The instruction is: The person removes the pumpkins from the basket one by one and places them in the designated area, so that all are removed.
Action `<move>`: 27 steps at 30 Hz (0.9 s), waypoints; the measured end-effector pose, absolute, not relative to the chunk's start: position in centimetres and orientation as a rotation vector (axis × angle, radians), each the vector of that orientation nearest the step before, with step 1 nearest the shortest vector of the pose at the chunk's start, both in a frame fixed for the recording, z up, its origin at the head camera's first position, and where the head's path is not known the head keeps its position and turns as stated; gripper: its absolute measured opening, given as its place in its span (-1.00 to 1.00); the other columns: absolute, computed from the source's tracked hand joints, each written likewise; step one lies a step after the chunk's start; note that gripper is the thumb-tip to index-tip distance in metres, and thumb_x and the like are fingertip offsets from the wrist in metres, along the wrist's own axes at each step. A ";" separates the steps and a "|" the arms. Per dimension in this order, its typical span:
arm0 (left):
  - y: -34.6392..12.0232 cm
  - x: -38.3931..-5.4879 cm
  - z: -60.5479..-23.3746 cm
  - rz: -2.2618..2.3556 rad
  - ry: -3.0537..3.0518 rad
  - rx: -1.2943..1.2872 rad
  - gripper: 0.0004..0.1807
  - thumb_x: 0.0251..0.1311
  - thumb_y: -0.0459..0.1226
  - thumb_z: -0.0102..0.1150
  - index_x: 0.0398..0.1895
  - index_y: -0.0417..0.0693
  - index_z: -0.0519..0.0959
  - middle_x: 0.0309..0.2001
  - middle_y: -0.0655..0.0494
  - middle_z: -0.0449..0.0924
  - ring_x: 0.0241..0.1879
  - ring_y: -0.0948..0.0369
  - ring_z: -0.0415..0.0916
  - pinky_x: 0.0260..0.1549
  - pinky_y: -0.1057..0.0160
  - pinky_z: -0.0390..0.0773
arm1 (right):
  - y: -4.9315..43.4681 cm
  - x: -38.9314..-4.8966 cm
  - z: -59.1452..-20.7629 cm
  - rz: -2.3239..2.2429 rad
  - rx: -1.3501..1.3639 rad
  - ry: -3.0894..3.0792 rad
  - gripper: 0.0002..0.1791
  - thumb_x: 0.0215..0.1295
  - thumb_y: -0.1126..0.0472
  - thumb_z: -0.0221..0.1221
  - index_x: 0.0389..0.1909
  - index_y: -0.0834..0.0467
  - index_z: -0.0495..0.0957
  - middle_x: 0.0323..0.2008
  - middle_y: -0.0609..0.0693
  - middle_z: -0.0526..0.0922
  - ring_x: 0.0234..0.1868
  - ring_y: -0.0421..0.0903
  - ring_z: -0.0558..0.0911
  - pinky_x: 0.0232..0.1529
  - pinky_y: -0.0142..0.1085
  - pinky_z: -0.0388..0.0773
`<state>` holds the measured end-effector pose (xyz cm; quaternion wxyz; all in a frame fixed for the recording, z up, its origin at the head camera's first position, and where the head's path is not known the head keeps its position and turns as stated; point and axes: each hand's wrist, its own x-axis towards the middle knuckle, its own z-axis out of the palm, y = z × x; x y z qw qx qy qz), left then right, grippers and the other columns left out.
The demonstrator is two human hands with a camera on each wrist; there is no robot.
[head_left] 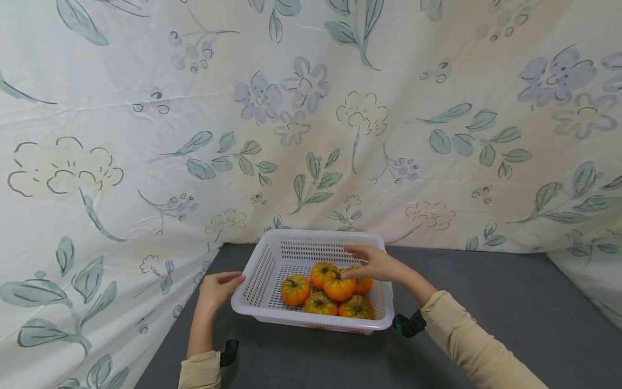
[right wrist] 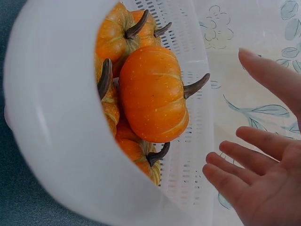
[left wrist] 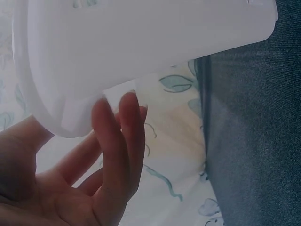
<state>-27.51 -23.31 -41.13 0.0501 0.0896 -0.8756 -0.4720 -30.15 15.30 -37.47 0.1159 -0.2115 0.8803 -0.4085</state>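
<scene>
On grey, perhaps woven surface (head_left: 486, 308), basket (head_left: 311, 319); pumpkins (head_left: 295, 292) inside; floral cloth (head_left: 301, 178) behind.

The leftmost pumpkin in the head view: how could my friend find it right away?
On the dark table is a white basket with slotted walls. Inside, the other pumpkins bunch toward the right, near the right hand. Yours is the leftmost pumpkin, orange, the only one with no pumpkin farther left.
</scene>
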 end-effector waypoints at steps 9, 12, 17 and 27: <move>-23.4 -27.5 -41.2 -1.532 -2.647 0.304 -0.53 0.24 -0.15 0.24 0.10 -0.31 0.58 -0.02 -0.28 0.65 -0.28 0.17 0.66 -0.36 0.15 0.68 | 14.8 -30.0 -36.9 -1.104 -0.582 2.599 -0.10 0.13 -0.04 0.36 0.41 0.28 0.24 0.41 0.31 0.28 0.40 0.30 0.31 0.33 0.15 0.28; -23.5 -27.4 -41.3 -1.559 -2.643 0.305 -0.53 0.24 -0.16 0.24 0.10 -0.33 0.57 -0.05 -0.28 0.66 -0.31 0.20 0.65 -0.38 0.14 0.68 | 14.6 -29.9 -36.8 -1.085 -0.582 2.614 -0.12 0.13 -0.02 0.37 0.40 0.28 0.26 0.39 0.30 0.31 0.38 0.31 0.33 0.31 0.16 0.32; -23.6 -27.4 -41.4 -1.596 -2.639 0.290 -0.52 0.25 -0.16 0.23 0.11 -0.34 0.56 -0.08 -0.25 0.68 -0.31 0.21 0.65 -0.39 0.14 0.68 | 14.3 -30.0 -37.0 -1.070 -0.590 2.620 -0.16 0.14 0.04 0.37 0.37 0.30 0.29 0.37 0.30 0.34 0.36 0.31 0.36 0.29 0.17 0.33; -23.7 -27.6 -41.4 -1.619 -2.635 0.297 -0.54 0.26 -0.17 0.22 0.12 -0.31 0.56 -0.03 -0.23 0.67 -0.28 0.20 0.62 -0.35 0.12 0.67 | 14.0 -30.2 -37.3 -1.036 -0.543 2.607 -0.15 0.10 0.06 0.40 0.38 0.27 0.29 0.37 0.26 0.36 0.36 0.28 0.38 0.28 0.17 0.34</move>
